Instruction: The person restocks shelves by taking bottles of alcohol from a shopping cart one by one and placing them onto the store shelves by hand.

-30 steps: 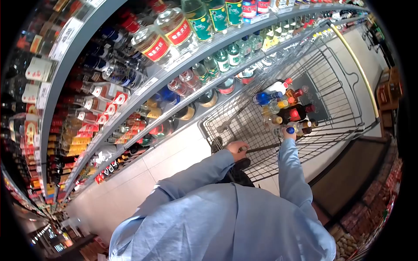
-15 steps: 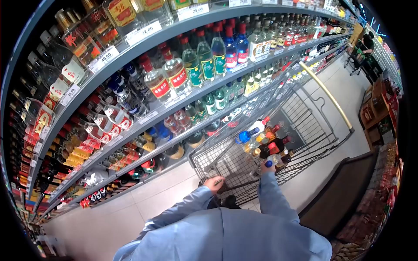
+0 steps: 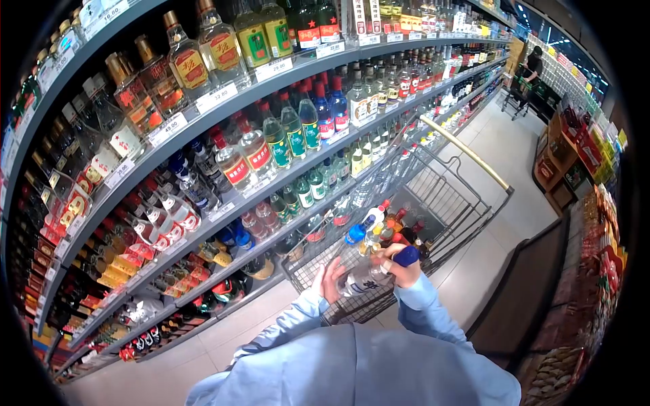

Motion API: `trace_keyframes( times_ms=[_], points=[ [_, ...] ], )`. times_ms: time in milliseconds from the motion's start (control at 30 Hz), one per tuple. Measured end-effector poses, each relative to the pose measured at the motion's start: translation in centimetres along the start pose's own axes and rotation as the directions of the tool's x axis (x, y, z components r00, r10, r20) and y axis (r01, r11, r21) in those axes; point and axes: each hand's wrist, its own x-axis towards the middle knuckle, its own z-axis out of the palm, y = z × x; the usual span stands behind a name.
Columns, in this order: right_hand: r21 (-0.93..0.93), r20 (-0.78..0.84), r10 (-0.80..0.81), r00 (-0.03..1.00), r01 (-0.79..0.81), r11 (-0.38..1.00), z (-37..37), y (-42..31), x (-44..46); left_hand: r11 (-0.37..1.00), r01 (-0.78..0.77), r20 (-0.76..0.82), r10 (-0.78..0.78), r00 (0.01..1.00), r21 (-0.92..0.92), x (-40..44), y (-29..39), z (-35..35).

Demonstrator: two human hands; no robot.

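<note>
Over the near part of the wire shopping cart [image 3: 467, 233], a clear glass bottle [image 3: 360, 281] with dark blue lettering and a dark blue cap is tilted nearly sideways. My right hand [image 3: 401, 272] is closed around its neck, just below the cap. Beside the bottle's base is my left hand [image 3: 329, 279], its fingers stretched out and apart; whether it touches the glass I cannot tell. Several more bottles stand together in the cart, among them one with a bright blue cap [image 3: 355, 234]. My right hand partly hides that group.
Shelves [image 3: 277, 74] with rows of liquor bottles and price tags run along the left. On the right are a dark low panel [image 3: 504, 298] and packaged goods [image 3: 575, 298]. Farther down the aisle a person [image 3: 531, 68] stands by another cart.
My right hand has lifted the blue-capped bottle from among the others and tipped it sideways. My left hand has risen and opened beside its base. The view has tilted up.
</note>
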Motion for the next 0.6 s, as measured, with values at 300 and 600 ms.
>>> trace_keyframes(
  times_ms=[300, 600],
  points=[
    [0.233, -0.13, 0.09, 0.987, -0.058, 0.971, 6.2, -6.1, 2.2, 0.951, 0.256, 0.128, -0.236, 0.963, -0.174, -5.2, 1.5, -0.1],
    [0.162, 0.149, -0.081, 0.985, 0.056, 0.985, 9.3, -6.5, 4.5, 0.93, 0.248, 0.378, -0.134, 0.916, -0.273, -7.8, 3.5, 5.7]
  ],
)
